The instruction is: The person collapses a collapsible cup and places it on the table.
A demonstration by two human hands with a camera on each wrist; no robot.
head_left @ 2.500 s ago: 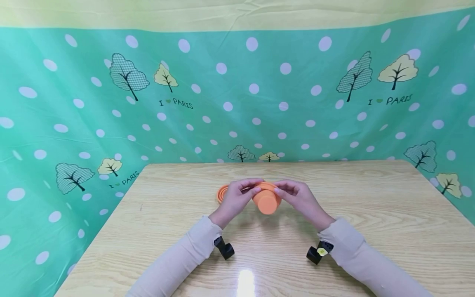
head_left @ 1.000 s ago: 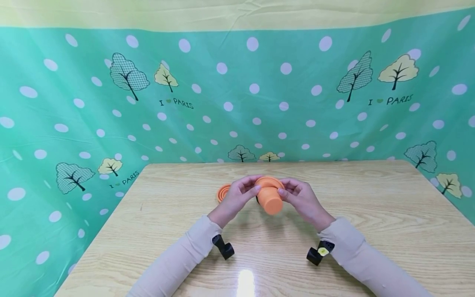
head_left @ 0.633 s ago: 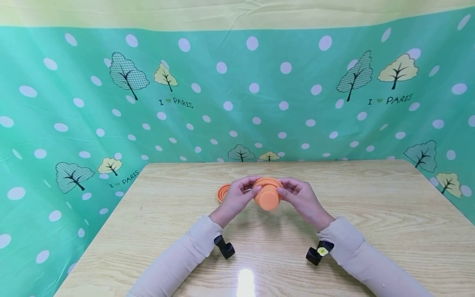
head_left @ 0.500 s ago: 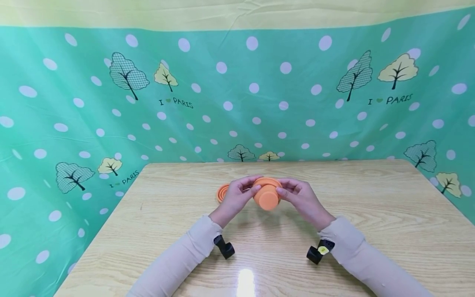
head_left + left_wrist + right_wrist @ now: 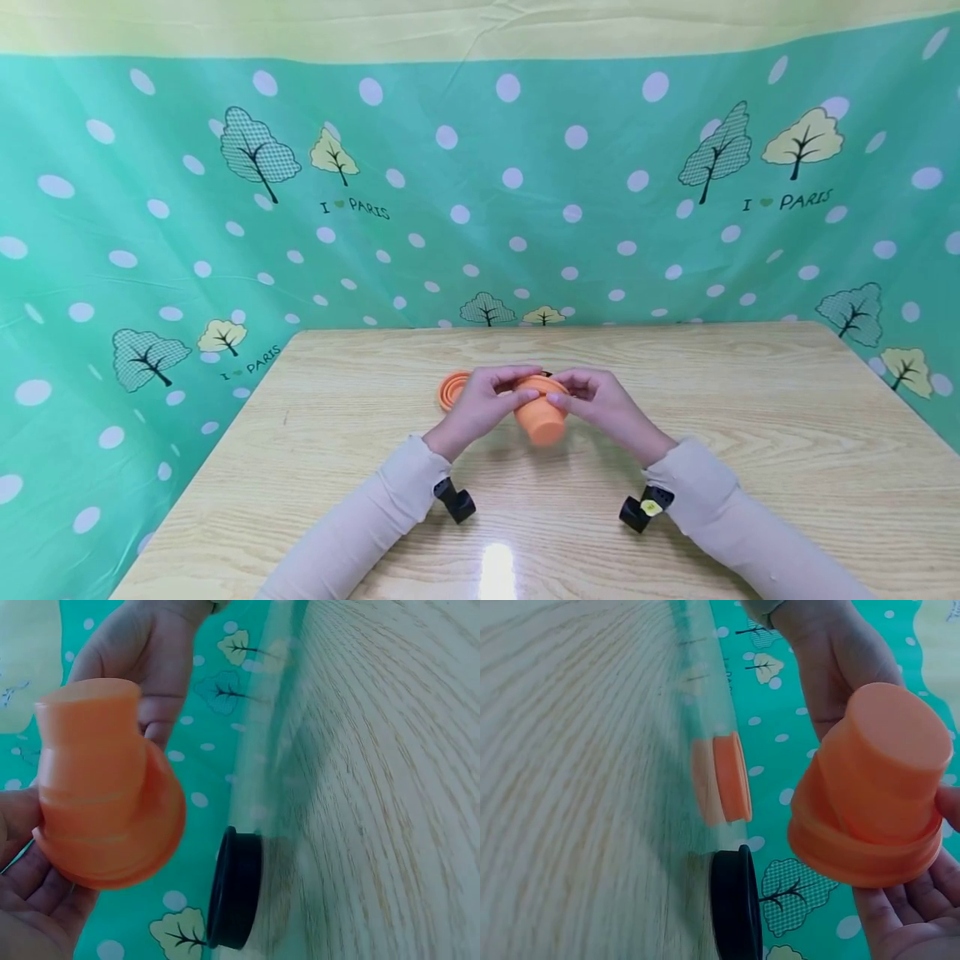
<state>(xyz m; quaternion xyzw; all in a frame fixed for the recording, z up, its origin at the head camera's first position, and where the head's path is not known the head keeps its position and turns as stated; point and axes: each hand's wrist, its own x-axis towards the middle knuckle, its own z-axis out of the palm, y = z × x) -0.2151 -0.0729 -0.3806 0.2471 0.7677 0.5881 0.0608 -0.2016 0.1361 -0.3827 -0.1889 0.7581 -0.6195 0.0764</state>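
An orange collapsible cup point(image 5: 545, 423) is held just above the table between both hands, tilted with its narrow base toward me. My left hand point(image 5: 480, 408) grips its wide rim from the left, thumb on the near side. On the opposite side my right hand point(image 5: 603, 408) pinches the rim the same way. In the left wrist view the cup point(image 5: 94, 772) shows a narrow upper part and a wider ring folded around it. The right wrist view shows the cup's point(image 5: 889, 772) flat round base. The inside of the cup is hidden.
A second orange piece with concentric rings point(image 5: 452, 389) lies flat beyond my left hand. A black round piece point(image 5: 735, 904) rests on the table behind the held cup, mostly hidden in the head view. The wooden table point(image 5: 360, 517) meets a green polka-dot cloth point(image 5: 420, 192).
Both hands have moved slightly down and toward me with the cup. Its base now tips lower, showing more side wall. A bit of the black piece now shows behind the hands.
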